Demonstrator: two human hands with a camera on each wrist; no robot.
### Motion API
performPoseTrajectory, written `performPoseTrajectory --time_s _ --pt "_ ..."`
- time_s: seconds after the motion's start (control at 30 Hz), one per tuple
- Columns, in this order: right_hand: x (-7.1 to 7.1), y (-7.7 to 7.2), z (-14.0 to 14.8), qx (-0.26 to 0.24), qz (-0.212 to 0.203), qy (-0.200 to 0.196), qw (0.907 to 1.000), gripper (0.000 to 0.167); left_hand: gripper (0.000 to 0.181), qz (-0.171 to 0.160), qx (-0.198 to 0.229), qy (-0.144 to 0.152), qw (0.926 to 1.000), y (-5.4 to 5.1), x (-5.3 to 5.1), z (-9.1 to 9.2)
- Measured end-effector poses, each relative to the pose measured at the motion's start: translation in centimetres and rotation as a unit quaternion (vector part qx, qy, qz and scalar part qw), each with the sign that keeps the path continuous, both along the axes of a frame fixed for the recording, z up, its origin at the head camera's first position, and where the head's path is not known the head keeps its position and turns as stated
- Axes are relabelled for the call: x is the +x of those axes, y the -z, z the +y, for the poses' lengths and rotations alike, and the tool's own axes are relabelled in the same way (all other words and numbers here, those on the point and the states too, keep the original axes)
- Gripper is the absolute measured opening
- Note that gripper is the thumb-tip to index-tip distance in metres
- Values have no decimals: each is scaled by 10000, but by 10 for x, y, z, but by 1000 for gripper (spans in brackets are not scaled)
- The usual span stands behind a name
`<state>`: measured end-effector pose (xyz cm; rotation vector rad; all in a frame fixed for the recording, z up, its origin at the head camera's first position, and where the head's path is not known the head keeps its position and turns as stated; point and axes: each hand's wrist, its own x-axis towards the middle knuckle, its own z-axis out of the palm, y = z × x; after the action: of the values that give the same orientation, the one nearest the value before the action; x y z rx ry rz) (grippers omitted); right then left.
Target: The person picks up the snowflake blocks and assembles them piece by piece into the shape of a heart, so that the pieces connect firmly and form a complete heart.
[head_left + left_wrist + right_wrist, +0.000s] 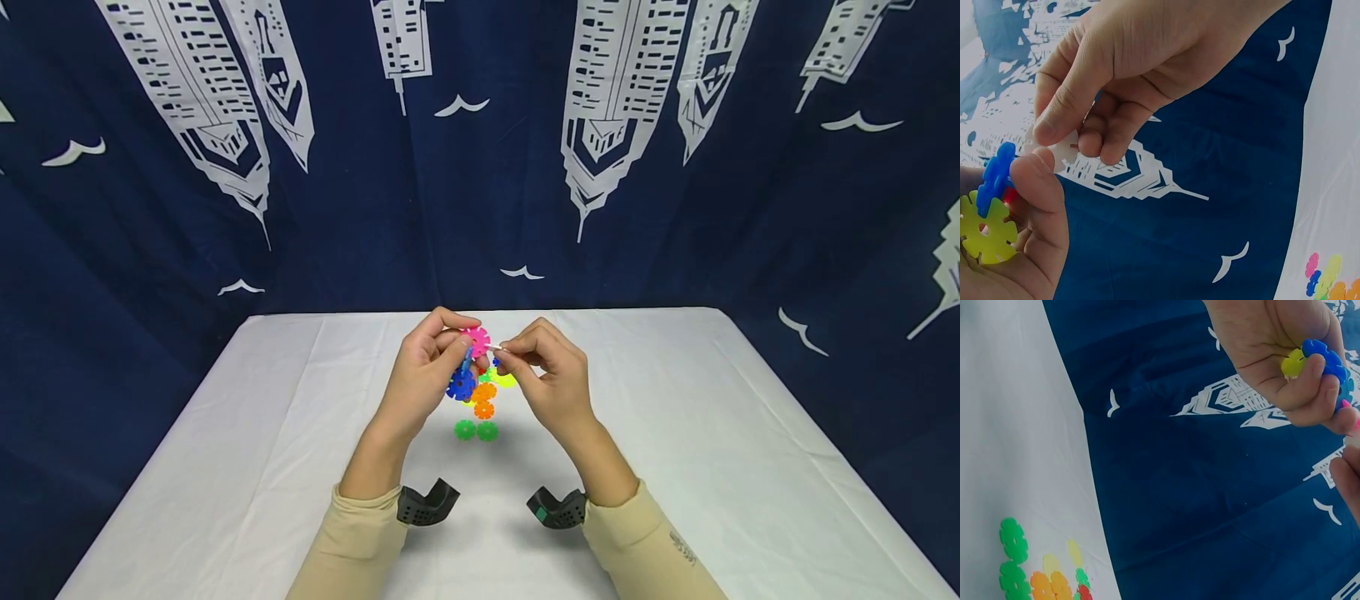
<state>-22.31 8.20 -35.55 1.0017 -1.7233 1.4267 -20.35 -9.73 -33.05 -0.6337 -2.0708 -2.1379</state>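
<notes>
My left hand holds a cluster of joined plastic snowflake discs above the table. A pink disc stands at the cluster's top and a blue disc lower down. The left wrist view also shows a yellow disc in that palm, with a sliver of red behind the thumb. Between its thumb and fingertips, my right hand pinches a white disc, seen edge-on in the head view. The white disc's edge meets the pink one; whether their slots are joined cannot be told.
Loose discs lie on the white table under and behind the hands: green discs, orange discs and a yellow disc among several. A dark blue curtain with white building prints hangs behind the table's far edge.
</notes>
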Motion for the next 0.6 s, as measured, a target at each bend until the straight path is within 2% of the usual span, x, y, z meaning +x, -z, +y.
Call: performPoseTrajectory --time_s 0.13,0.37,0.6 --pt "-1 0 0 60 224 120 9997 19 16 -51 14 -10 10000 -1 1 1" --pt "-2 1 -1 80 471 294 9984 23 15 -238 -197 -219 9993 -6 5 4" --pt "-2 2 -3 128 736 436 9963 25 15 -186 -429 -480 9978 -5 7 9"
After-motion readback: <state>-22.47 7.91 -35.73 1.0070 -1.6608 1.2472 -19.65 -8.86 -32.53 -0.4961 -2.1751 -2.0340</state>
